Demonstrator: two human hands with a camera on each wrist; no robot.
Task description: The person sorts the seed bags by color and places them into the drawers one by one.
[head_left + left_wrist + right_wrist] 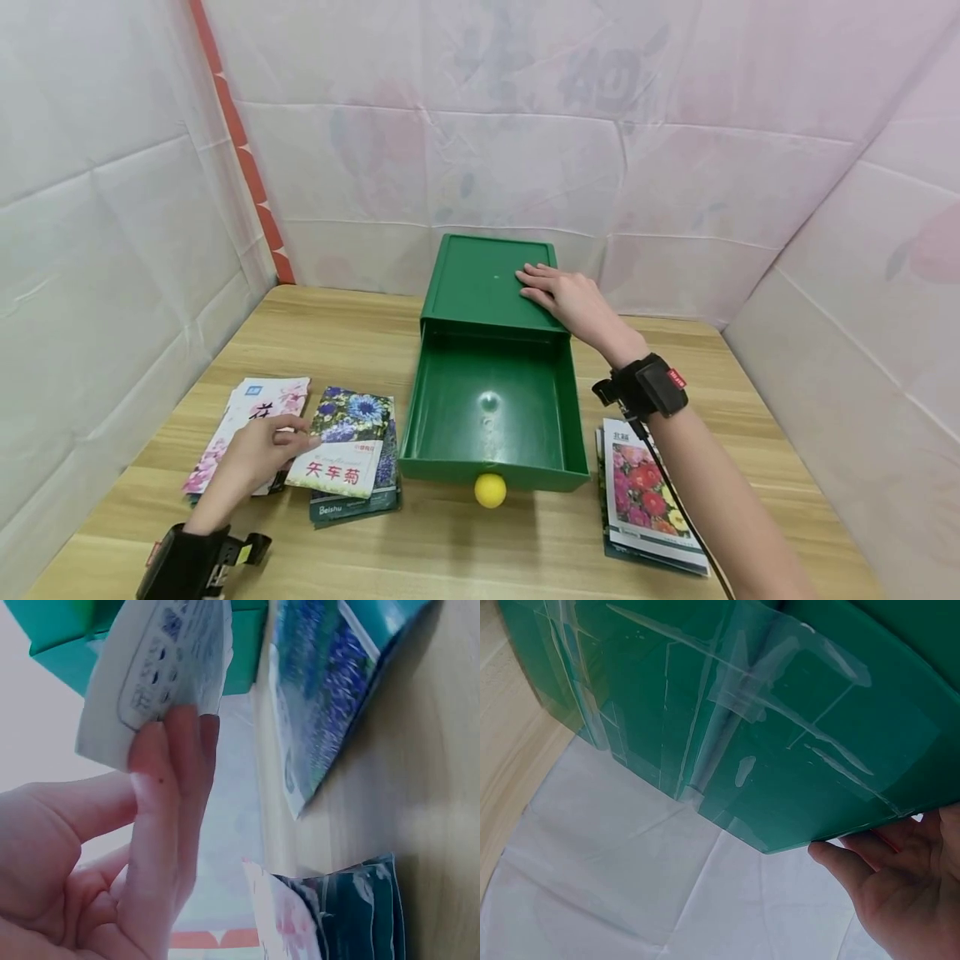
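The left hand (251,457) pinches a white seed packet (335,468) printed with blue cornflowers and red characters, lifted just over the packet stack (352,500) at eight o'clock from the green drawer box (487,283). The drawer (491,408) stands pulled open, yellow knob (490,490) at six o'clock, nothing inside but bare green floor. The right hand (558,296) lies flat, fingers together, on the box top; more packets (648,500) sit at four o'clock on the table (480,550).

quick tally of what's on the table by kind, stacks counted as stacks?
Green drawer box with its drawer pulled out: 1
Yellow knob on the drawer front: 1
Seed packet stacks: 3, pink, blue, red
Seed packet pinched by the left hand: 1
Total: 6
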